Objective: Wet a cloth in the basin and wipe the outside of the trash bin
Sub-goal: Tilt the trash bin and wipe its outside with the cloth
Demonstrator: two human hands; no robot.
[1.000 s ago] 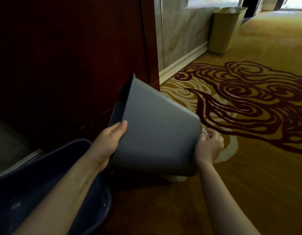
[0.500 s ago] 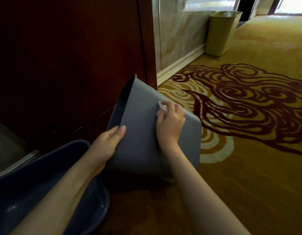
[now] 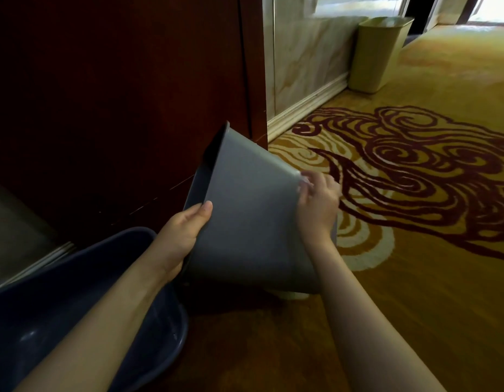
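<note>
The tilted bin (image 3: pixel 253 222) is gripped at its rim by the left hand (image 3: pixel 182 236); a cloth (image 3: pixel 305 179) is pinched in the right hand (image 3: pixel 318 205); the bin could slip into the basin (image 3: pixel 149 343) if pressed hard.

Two bare forearms show, with no sleeve, watch, bracelet or glove on either. The left forearm (image 3: pixel 103 315) enters from the lower left of the frame and narrows to a slim wrist; the left hand (image 3: pixel 182 233) sits left of centre, its thumbnail short, rounded and unpainted. The right forearm (image 3: pixel 366 321) enters from the lower right. The right hand (image 3: pixel 318 199), right of centre, is blurred at the fingers (image 3: pixel 308 178); no ring can be made out on either hand.
</note>
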